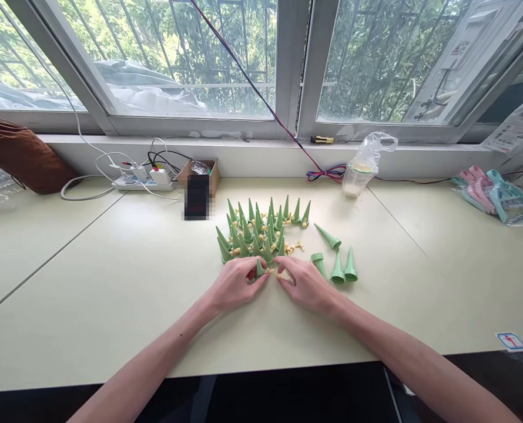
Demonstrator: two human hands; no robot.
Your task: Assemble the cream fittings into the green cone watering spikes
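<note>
Left hand (237, 282) partly hides green cone (259, 268) from me. Yellow bit (278, 275) near fingertips of right hand (303, 285) too small; can't tell if gripped. Dark item (197, 200) pixelated, I can't identify it. Brown bag (27, 155) cut off by left edge.

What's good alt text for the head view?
A person's left hand holds a green cone, the right hand close beside it, at a pale table by a window. Many green cones with yellowish fittings stand just beyond; four more cones are at right.

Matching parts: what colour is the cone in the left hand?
The cone is green, seen best in the head view.
</note>
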